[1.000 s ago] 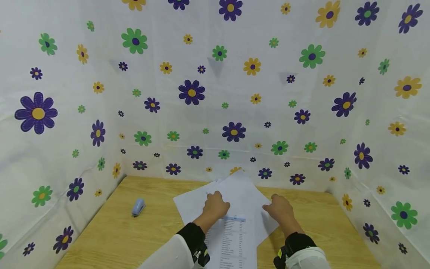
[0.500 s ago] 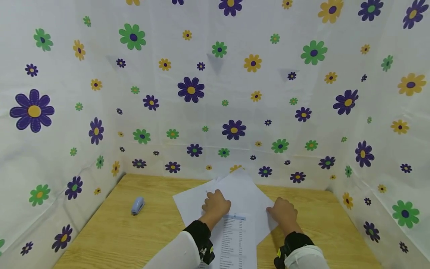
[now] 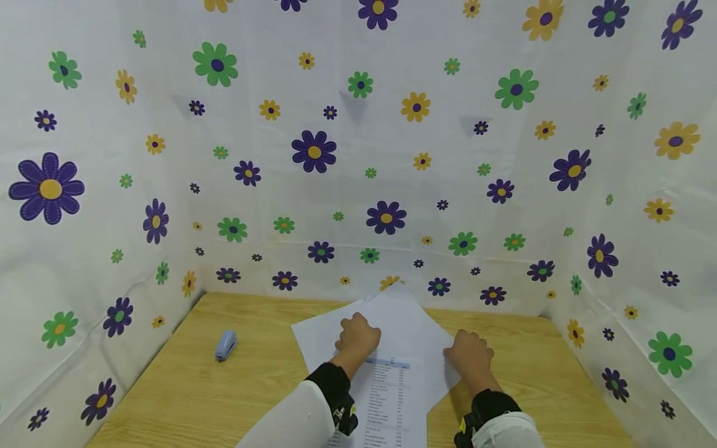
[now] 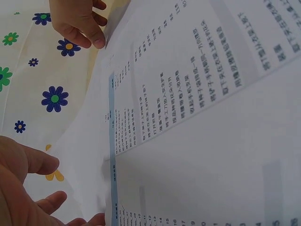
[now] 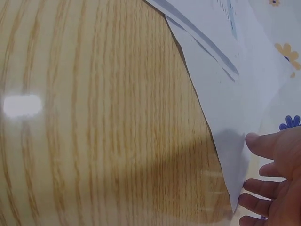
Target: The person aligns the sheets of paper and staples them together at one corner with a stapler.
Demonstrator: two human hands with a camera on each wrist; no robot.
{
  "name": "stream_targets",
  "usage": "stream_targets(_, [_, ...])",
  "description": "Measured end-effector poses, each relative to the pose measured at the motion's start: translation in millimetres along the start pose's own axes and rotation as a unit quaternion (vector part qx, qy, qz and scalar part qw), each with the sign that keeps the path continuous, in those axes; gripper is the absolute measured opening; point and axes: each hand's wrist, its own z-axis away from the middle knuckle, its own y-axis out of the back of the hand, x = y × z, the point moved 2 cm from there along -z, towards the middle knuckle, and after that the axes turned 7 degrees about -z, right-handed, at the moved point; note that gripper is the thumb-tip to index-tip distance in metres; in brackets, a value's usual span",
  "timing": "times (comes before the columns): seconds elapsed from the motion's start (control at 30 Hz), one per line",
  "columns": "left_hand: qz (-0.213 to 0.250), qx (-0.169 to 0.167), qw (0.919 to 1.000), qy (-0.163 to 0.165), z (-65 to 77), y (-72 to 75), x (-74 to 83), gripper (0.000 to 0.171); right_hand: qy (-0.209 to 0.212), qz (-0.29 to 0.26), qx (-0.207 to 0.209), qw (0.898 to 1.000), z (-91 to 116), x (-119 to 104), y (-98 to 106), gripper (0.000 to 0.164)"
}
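A printed sheet (image 3: 386, 404) with a blue-headed table of text lies in front of the person, over other white sheets (image 3: 403, 317) fanned out at different angles. The left hand (image 3: 358, 336) is over the upper left part of these papers. In the left wrist view its thumb and fingers (image 4: 44, 162) are spread apart close to the sheet's top edge. The right hand (image 3: 469, 356) is at the right corner of the fanned sheets. In the right wrist view its thumb (image 5: 263, 143) reaches the paper edge, with the other fingers loosely extended beside the corner.
A small light-blue stapler (image 3: 226, 346) stands on the left of the wooden table (image 3: 196, 398). A white curtain (image 3: 336, 199) with flower prints encloses the back and both sides. The papers' far tip reaches the curtain at the back edge.
The right hand has shifted slightly right and toward the person along the paper's corner. The left hand stays nearly in place, and the sheets keep almost the same layout. The head view has shifted a little.
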Motion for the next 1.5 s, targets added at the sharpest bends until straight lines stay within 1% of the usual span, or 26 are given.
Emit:
stream_targets(0.1, [0.011, 0.0, 0.9999, -0.002, 0.1, 0.7, -0.2, 0.041, 0.005, 0.01, 0.002, 1.0, -1, 1, -2, 0.043])
stream_targets(0.2, [0.029, -0.003, 0.9996, 0.004, 1.1, 2.5, 0.2, 0.038, 0.008, 0.023, 0.002, 1.0, -4, 3, -4, 0.044])
stream_targets(0.4, [0.089, 0.006, 0.9956, 0.026, 2.2, 9.3, 2.5, 0.039, 0.016, 0.045, -0.002, 0.999, -9, 3, -9, 0.041])
stream_targets(0.5, [0.113, 0.007, 0.9932, 0.029, 1.1, 11.7, 3.0, 0.041, 0.02, 0.048, 0.001, 0.999, -9, 3, -10, 0.039])
stream_targets(0.6, [0.124, 0.005, 0.9918, 0.03, -0.7, 11.4, 2.4, 0.042, 0.028, 0.037, 0.008, 0.999, -8, 4, -10, 0.039])
stream_targets(0.7, [0.132, 0.003, 0.9909, 0.03, -2.3, 10.3, 1.4, 0.042, 0.04, 0.006, 0.012, 0.999, -8, 4, -10, 0.04])
stream_targets(0.77, [0.135, 0.003, 0.9903, 0.031, -3.4, 9.1, 0.7, 0.042, 0.043, -0.024, 0.009, 0.999, -9, 4, -10, 0.042])
stream_targets(0.83, [0.138, 0.003, 0.9899, 0.032, -4.3, 8.4, 0.1, 0.042, 0.038, -0.061, 0.002, 0.997, -9, 3, -10, 0.042])
stream_targets(0.93, [0.143, 0.006, 0.9892, 0.033, -4.6, 8.9, -0.7, 0.044, 0.027, -0.119, -0.008, 0.992, -12, 3, -10, 0.039])
stream_targets(1.03, [0.146, 0.004, 0.9887, 0.036, -2.5, 10.7, -1.4, 0.049, 0.016, -0.173, -0.016, 0.985, -15, 5, -11, 0.04])
stream_targets(1.13, [0.141, 0.004, 0.9891, 0.043, -2.1, 11.2, -2.6, 0.055, 0.003, -0.216, -0.028, 0.976, -17, 7, -10, 0.042])
stream_targets(1.3, [0.13, 0.009, 0.9894, 0.065, -9.0, 6.5, -6.0, 0.07, -0.017, -0.284, -0.038, 0.958, -16, 9, -6, 0.043])
stream_targets(1.37, [0.134, 0.013, 0.9884, 0.071, -11.5, 5.0, -7.0, 0.074, -0.023, -0.307, -0.04, 0.951, -15, 9, -5, 0.044])
stream_targets(1.43, [0.139, 0.016, 0.9877, 0.07, -13.9, 4.5, -7.8, 0.076, -0.027, -0.324, -0.042, 0.945, -15, 9, -4, 0.046])
stream_targets(1.5, [0.145, 0.019, 0.9871, 0.064, -15.1, 5.1, -8.5, 0.078, -0.027, -0.334, -0.041, 0.941, -14, 9, -3, 0.047])
